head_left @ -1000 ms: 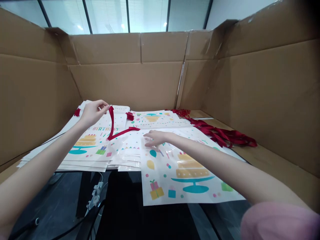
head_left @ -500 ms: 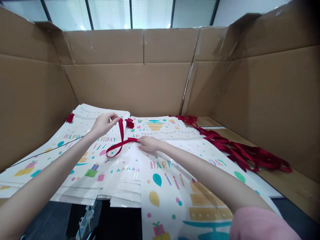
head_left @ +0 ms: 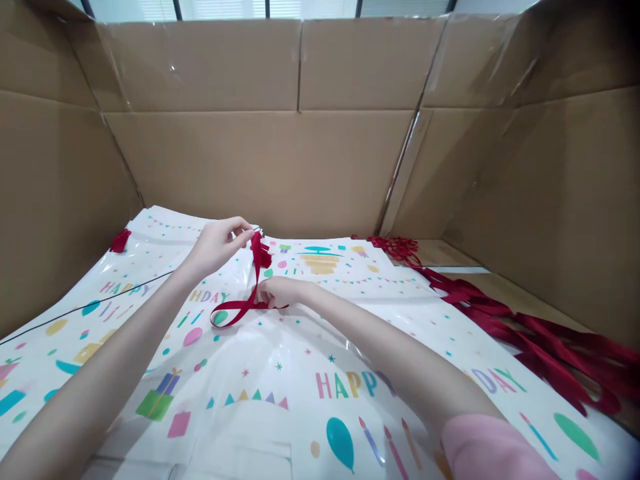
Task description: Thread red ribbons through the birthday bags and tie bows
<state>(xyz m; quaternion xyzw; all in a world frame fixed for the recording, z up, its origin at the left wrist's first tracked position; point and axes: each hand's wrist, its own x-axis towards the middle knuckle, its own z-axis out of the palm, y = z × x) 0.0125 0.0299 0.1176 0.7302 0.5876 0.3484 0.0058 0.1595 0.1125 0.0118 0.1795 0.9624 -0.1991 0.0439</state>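
Observation:
My left hand [head_left: 220,245] is closed, its fingertips pinching the upper end of a narrow red ribbon [head_left: 257,260]. A thin black cord [head_left: 90,309] runs from the left edge behind my left forearm; a dark bit of cord shows at those fingertips. The ribbon hangs down and curls into a loop on the left. My right hand [head_left: 284,292], below and to the right, has its fingers closed on the ribbon's lower part, with a short tail showing past them. Both hands are over white printed birthday sheets [head_left: 260,353].
Small red ribbon bundles [head_left: 119,241] lie on the sheets' left edge and behind my left hand. Long red ribbons [head_left: 500,327] trail along the right, with a tangled red pile [head_left: 397,249] at the back. Tall cardboard walls [head_left: 250,173] enclose the back and sides.
The view has moved closer and tilted down. My right hand has shifted nearer to the ribbon's crossing, its fingers more curled. My left hand still holds the upper end.

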